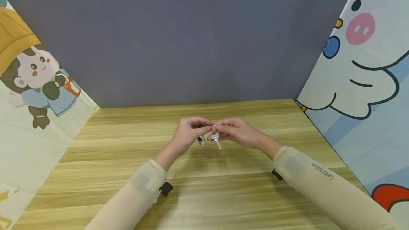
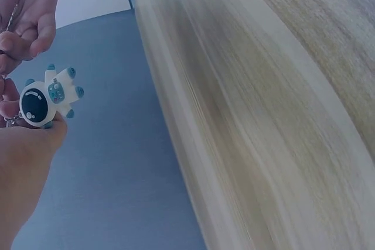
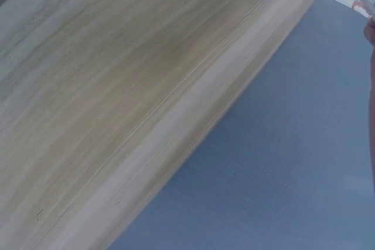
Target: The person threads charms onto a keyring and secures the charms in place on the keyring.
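In the head view my two hands meet over the middle of the table. My left hand [image 1: 186, 136] pinches the ring end of a keychain, and its small white astronaut charm [image 1: 201, 140] hangs below the fingers. In the left wrist view the charm [image 2: 50, 99] shows a dark visor and teal hands and feet, beside the left thumb. My right hand [image 1: 241, 133] pinches a silver key [image 1: 216, 140] by its head, the blade pointing down. Fingertips hide most of the ring. The right wrist view catches only a sliver of hand at its right edge.
A wood-grain table [image 1: 217, 201] lies beneath both hands. A grey panel [image 1: 198, 42] rises along its far edge. Cartoon-printed panels stand at the left [image 1: 19, 134] and the right [image 1: 380, 91]. A small black device [image 1: 165, 189] sits at the left wrist.
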